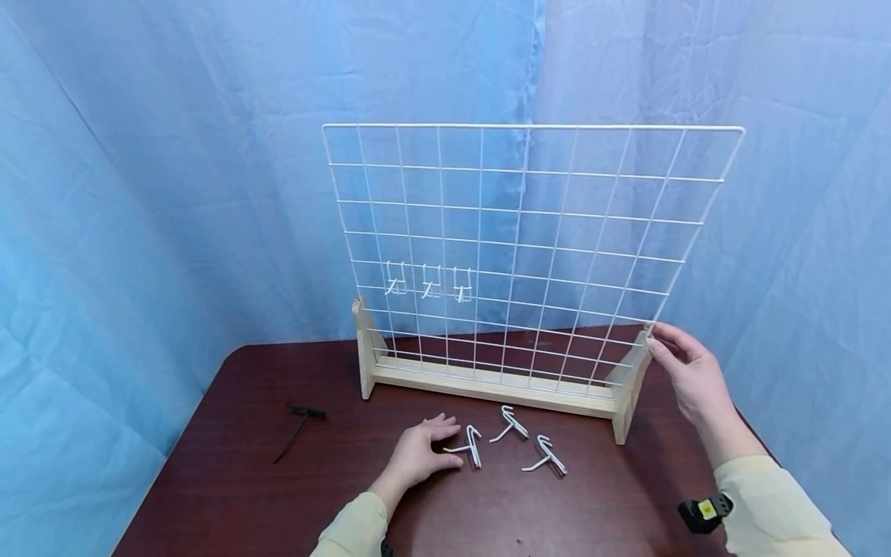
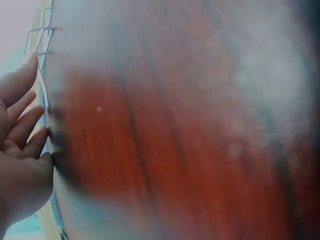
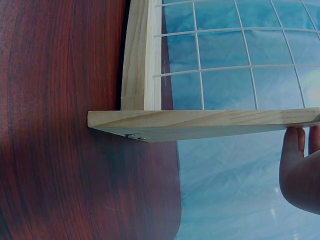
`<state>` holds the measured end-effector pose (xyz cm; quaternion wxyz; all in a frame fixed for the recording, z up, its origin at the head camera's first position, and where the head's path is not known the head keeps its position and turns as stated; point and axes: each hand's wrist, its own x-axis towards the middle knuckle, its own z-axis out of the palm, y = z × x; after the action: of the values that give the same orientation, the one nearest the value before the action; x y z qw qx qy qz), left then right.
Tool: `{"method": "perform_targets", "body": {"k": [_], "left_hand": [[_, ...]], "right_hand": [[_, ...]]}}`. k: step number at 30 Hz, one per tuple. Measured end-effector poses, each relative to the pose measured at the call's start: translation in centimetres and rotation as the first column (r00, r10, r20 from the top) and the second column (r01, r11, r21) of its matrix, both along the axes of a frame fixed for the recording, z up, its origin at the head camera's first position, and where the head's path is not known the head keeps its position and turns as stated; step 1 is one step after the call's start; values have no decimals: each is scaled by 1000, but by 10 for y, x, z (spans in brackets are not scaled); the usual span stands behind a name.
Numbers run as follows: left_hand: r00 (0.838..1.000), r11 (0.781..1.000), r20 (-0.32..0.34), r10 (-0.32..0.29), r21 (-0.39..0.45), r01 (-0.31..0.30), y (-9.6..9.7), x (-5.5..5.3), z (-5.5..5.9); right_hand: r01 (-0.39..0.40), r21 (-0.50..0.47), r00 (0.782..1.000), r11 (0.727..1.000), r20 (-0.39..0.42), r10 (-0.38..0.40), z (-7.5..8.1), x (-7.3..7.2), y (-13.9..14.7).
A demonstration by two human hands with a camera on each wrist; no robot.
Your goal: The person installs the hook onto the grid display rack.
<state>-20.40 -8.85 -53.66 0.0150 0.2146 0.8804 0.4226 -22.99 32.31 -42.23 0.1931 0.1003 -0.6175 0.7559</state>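
Observation:
A white wire grid panel (image 1: 532, 169) stands upright in a wooden base (image 1: 487, 387). My right hand (image 1: 696, 379) holds the top of the base's right wooden upright (image 3: 215, 119), at the panel's edge. My left hand (image 1: 418, 452) is low over the table, its fingers and thumb spread on either side of the prong of a white display hook (image 1: 475, 447). Two similar loose hooks, one farther back (image 1: 513, 425) and one to the right (image 1: 548, 458), lie beside it. In the left wrist view, the thumb is near a white wire hook (image 2: 41, 41).
Three white hooks hang in a row on the panel's left part, the left one (image 1: 395, 280), the middle one (image 1: 431, 283) and the right one (image 1: 462, 288). A black T-shaped tool (image 1: 304, 416) lies on the dark red table (image 1: 237, 480). Blue curtains (image 1: 209, 155) surround it.

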Motion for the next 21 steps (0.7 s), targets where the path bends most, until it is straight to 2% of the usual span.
{"method": "perform_targets", "body": {"k": [4, 8, 16, 21], "left_hand": [[997, 992, -30, -66, -113, 62, -1, -3, -1], [995, 984, -41, -91, -159, 84, -2, -3, -1], [990, 990, -97, -101, -112, 90, -5, -5, -4], [984, 990, -125, -126, -84, 116, -5, -7, -5]], "right_hand": [[-2, 0, 1000, 1000, -3, 2, 0, 0, 0], [3, 14, 1000, 1000, 1, -3, 0, 0, 1], [3, 0, 1000, 1000, -6, -3, 0, -1, 0], [6, 9, 1000, 1000, -2, -6, 0, -1, 0]]}}
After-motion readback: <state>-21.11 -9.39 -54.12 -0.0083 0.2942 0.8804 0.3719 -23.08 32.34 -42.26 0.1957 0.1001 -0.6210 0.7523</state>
